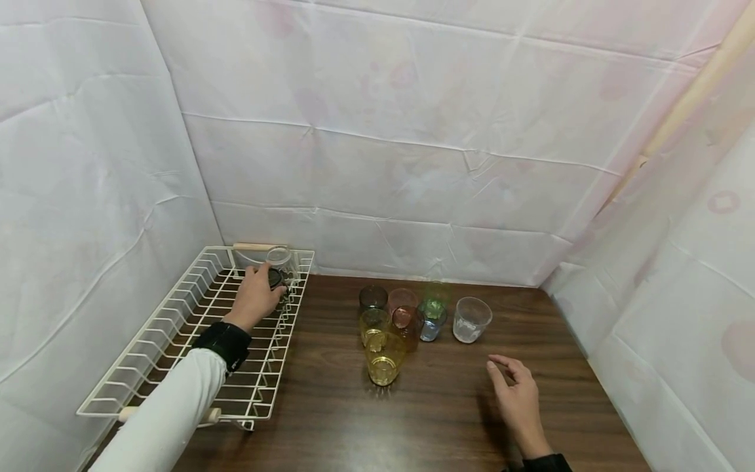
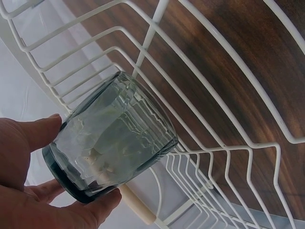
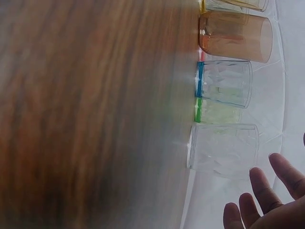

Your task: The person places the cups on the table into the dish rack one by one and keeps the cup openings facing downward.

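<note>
L hand (image 1: 256, 299) grips smoky glass (image 2: 112, 140) base-up, at approx. 2 o'clock of wire rack (image 1: 253, 247) (head view); R hand (image 1: 520, 400) loose, fingers parted, clear tumbler (image 1: 472, 320) nr its 11 o'clock.

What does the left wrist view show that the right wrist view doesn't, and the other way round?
Only the left wrist view: the left hand holding a grey-tinted glass at the white wire rack.
Only the right wrist view: the right hand, holding nothing, near a clear glass, with orange, blue-based and green-based glasses beyond.
Both: the dark wood tabletop and white sheeting.
</note>
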Motion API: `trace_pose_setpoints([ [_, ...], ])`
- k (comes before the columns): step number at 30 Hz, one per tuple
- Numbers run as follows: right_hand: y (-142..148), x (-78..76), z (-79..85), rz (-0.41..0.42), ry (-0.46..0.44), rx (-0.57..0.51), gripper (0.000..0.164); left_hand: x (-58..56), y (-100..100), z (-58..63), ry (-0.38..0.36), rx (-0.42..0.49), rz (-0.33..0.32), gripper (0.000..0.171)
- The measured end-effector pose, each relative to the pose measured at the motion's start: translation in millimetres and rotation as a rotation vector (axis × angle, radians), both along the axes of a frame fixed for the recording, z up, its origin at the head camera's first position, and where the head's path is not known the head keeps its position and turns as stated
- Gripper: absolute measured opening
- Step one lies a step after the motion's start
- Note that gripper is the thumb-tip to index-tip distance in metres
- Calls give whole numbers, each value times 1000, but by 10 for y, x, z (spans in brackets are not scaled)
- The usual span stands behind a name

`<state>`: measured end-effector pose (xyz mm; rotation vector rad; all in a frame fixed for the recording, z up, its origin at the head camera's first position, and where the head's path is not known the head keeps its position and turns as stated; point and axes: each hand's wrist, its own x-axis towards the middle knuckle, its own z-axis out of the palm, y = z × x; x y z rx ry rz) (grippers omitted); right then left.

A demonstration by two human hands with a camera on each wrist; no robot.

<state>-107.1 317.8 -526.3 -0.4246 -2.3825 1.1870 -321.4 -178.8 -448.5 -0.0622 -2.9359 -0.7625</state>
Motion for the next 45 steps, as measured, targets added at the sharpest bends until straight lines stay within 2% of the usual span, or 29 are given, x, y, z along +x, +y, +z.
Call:
trace_pose_setpoints([
  [18, -108, -34, 19, 23, 3, -11, 22, -8, 7, 8, -7, -17, -27, 81],
  [21, -146, -56, 30, 36, 14, -18, 22, 26, 16, 31, 17, -44, -16, 82],
  [26, -237, -103, 52, 65, 32, -52, 23, 154, 96, 167, 51, -91, 4, 80],
  [31, -341, -149, 54, 87, 39, -77, 22, 383, 230, 373, 58, -82, -42, 81],
  [37, -470, -189, 76, 126, 48, -92, 24, 826, 395, 623, 95, -29, -106, 78],
  [41, -564, -232, 67, 155, 82, -126, 22, 1122, 500, 718, 153, -18, -150, 75],
  [45, -683, -281, 54, 182, 98, -134, 21, 1335, 581, 764, 202, -13, -171, 74],
])
